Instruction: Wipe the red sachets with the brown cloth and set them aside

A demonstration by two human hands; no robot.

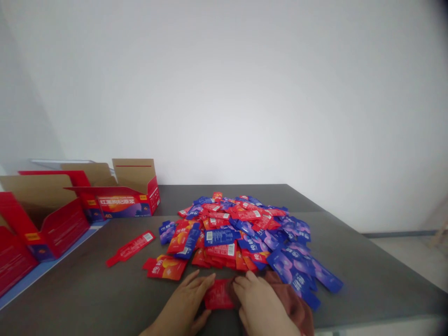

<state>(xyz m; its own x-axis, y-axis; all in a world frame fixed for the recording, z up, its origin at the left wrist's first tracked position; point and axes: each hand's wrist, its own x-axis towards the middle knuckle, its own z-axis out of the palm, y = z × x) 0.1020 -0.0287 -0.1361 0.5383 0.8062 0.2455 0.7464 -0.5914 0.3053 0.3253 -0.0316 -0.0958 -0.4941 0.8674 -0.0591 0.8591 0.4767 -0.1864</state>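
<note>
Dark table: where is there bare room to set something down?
Right: between the packet pile and the right edge of the table. Front left: between the open boxes and the left hand. Crowded: the centre, from pile to right hand.

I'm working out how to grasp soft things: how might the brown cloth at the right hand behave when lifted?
The brown cloth is probably floppy, since it bunches in loose folds beside the right hand. It looks unlikely to roll, being slumped rather than rounded. It might brush the blue packet, as they lie close together.
</note>
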